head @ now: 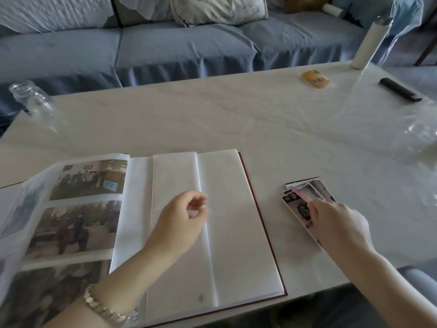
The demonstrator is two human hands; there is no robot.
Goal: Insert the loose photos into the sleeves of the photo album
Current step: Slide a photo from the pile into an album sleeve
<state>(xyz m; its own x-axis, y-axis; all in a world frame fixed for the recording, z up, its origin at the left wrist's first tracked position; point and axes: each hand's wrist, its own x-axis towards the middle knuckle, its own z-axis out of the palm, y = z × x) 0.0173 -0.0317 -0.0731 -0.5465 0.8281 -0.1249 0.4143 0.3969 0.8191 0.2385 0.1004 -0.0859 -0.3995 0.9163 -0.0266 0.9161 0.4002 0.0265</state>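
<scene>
The photo album [236, 233] lies open on the white table. Its left page [89, 178] holds printed photos in sleeves, and its right page shows only blank white sleeves. My left hand [179, 221] hovers over the right page near a sleeve's edge, its fingers loosely curled and blurred, with nothing seen in it. To the right of the album lies a fanned stack of loose photos [298, 207]. My right hand [338, 228] covers the stack's near end and pinches the top photo [305, 192], which looks lifted and blurred.
A glass jar [30, 100] stands at the table's far left. A white bottle [369, 41], a yellow packet [315, 78] and a black remote [399, 89] sit at the far right, with clear plastic wrap [418, 136] nearer. A blue sofa [177, 48] runs behind the table.
</scene>
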